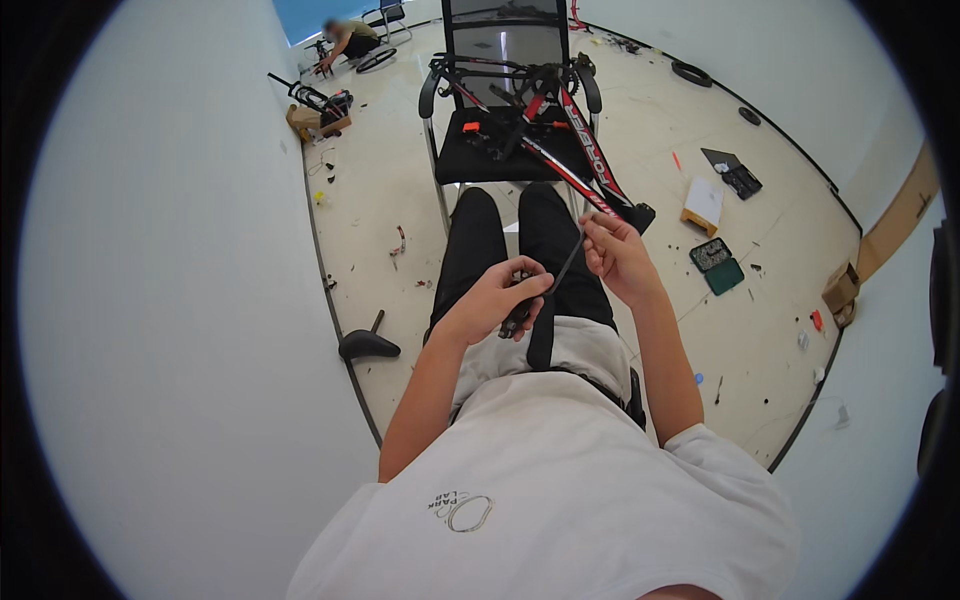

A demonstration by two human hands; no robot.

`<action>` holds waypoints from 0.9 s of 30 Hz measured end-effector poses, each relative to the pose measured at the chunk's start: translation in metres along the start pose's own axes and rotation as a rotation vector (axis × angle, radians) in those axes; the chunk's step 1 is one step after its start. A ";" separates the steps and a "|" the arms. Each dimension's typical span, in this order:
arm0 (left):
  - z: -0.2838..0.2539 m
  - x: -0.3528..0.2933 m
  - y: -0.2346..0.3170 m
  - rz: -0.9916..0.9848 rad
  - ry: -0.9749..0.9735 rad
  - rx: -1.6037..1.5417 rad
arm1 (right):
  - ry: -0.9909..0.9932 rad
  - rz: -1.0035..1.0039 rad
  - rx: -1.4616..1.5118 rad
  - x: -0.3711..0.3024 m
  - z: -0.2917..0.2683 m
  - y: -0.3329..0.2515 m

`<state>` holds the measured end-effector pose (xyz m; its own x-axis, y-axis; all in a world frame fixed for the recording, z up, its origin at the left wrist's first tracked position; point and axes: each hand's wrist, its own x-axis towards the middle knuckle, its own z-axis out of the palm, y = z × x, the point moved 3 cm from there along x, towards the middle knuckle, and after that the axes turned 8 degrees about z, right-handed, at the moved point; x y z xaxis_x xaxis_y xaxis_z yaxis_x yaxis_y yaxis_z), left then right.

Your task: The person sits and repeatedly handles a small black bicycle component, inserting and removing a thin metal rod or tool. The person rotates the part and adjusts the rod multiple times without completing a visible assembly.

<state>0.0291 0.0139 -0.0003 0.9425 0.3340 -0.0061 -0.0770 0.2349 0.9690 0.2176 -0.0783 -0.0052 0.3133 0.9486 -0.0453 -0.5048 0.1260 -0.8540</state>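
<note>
White shirt (600, 450) fills the lower foreground, its hem and sleeves bunched, with dark lettering and a looped line printed on the chest. Beyond it spreads the pale floor (375, 190). On it stands a black chair (470, 170) facing the person, its lower front partly hidden by knees in black trousers (478, 230). Far off at upper left, a crouching person (357, 42) is too small to make out well. Across the chair lies a red, black and white bicycle frame (586, 140) with large white lettering on one tube; its lower end passes behind the right hand (622, 262). Left of the legs, a black saddle (368, 345) lies near the wall. At right are a white-and-yellow box (705, 200) and an opened green case (727, 277). Above the lap, the left hand (495, 303) has its grip wrapped around a small black part (516, 319), mostly covered by fingers. The right hand's grip is pinched on the upper end of a thin dark rod (569, 264); whether its lower end meets the part is unclear.
</note>
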 end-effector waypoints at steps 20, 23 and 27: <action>-0.011 -0.001 0.013 0.284 0.160 -0.265 | -0.070 0.134 -0.698 -0.024 0.043 -0.007; 0.003 0.003 0.005 0.270 0.082 -0.201 | -0.043 0.092 -0.538 -0.023 0.037 -0.006; 0.010 0.005 -0.003 0.262 0.052 0.025 | -0.089 0.054 -0.274 -0.023 0.041 -0.010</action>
<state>0.0372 0.0061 -0.0009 0.8735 0.4270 0.2336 -0.3075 0.1121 0.9449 0.1829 -0.0900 0.0257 0.2139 0.9750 -0.0595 -0.2789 0.0026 -0.9603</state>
